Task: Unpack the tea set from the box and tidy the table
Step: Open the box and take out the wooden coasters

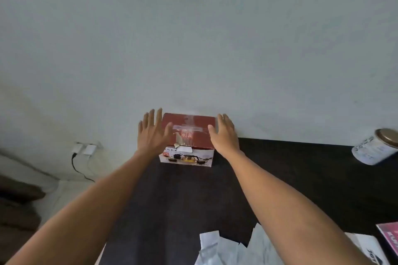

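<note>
A red tea set box [189, 133] with a picture of a teapot and cups on its front stands closed on the dark table [280, 170], against the wall. Tape runs across its lid. My left hand [151, 133] is spread flat at the box's left side, thumb over the lid. My right hand [225, 135] is spread at the box's right side. Whether the palms touch the box I cannot tell. Neither hand holds anything.
A white tin with a gold lid [377, 146] lies tilted at the table's far right. Crumpled white paper [234, 247] lies at the near edge, with a pink booklet [389, 236] at the right. A wall socket with plugs and a black cable [84, 150] is left of the table.
</note>
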